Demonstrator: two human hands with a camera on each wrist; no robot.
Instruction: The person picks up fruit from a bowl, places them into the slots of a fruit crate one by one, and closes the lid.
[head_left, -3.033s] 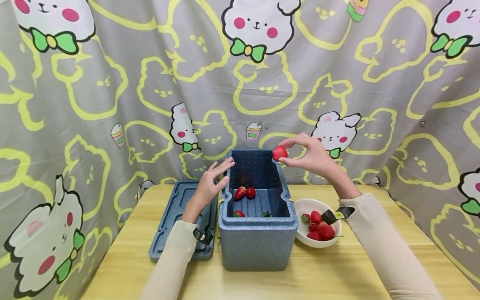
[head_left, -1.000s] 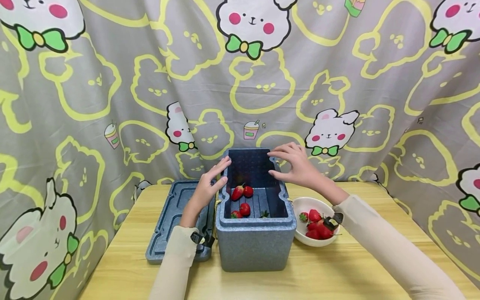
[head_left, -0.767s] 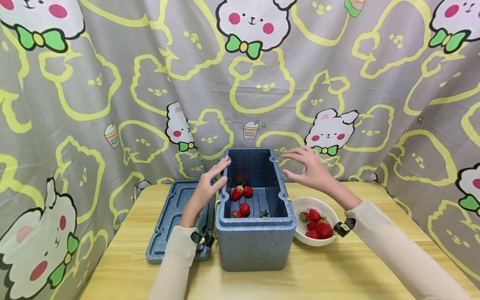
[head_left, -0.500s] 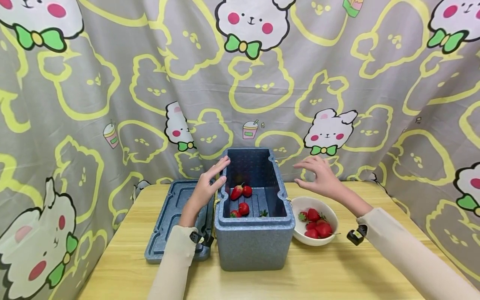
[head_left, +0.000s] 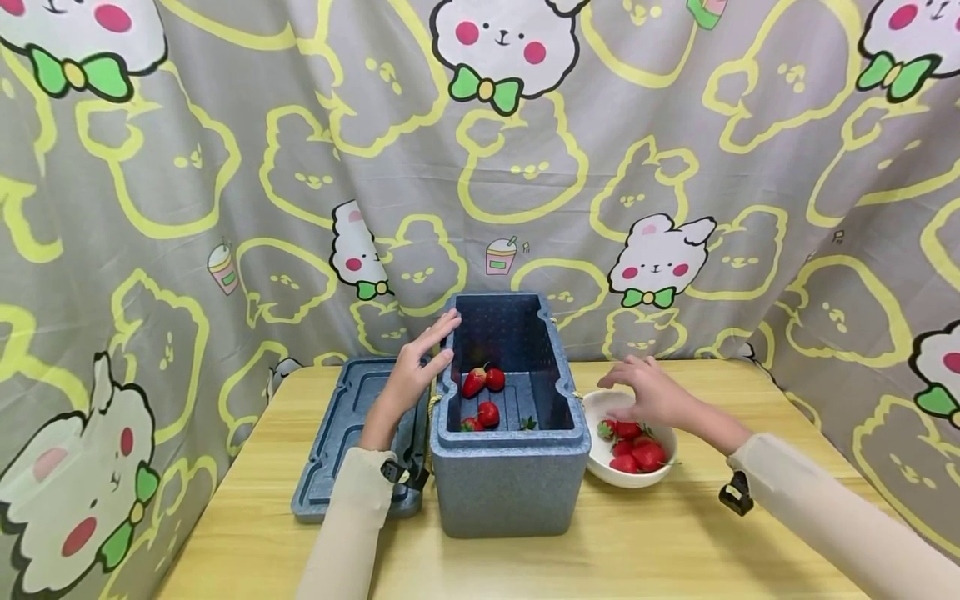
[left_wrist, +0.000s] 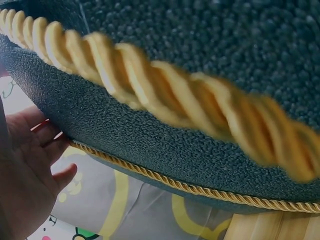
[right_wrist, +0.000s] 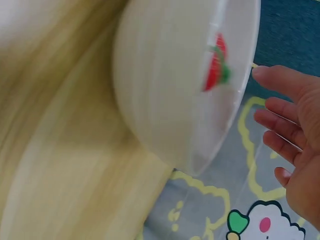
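My left hand (head_left: 411, 371) rests its straight fingers against the left rim of a blue-grey foam box (head_left: 512, 492); the left wrist view shows those fingers (left_wrist: 47, 134) along the box's outer wall. Inside the box lie several strawberries (head_left: 488, 413), some partly hidden by the near rim. Above a white bowl (head_left: 600, 467) on the right hovers my right hand (head_left: 651, 392), fingers loosely bent and holding nothing. Several strawberries (head_left: 647, 455) sit in that bowl below it. In the right wrist view the hand (right_wrist: 300, 135) is apart from the bowl's rim, with one strawberry (right_wrist: 218, 65) visible inside.
The box's lid (head_left: 318, 467) lies flat on the wooden table (head_left: 247, 533) to the left, partly under my left forearm. A twisted gold rope (left_wrist: 165, 92) runs along the box's side. A patterned curtain (head_left: 420, 167) hangs behind the table.
A strawberry held in my right hand three seconds ago is now in the box. That hand has since moved right and down, from the box to above the bowl. My left hand stays put.
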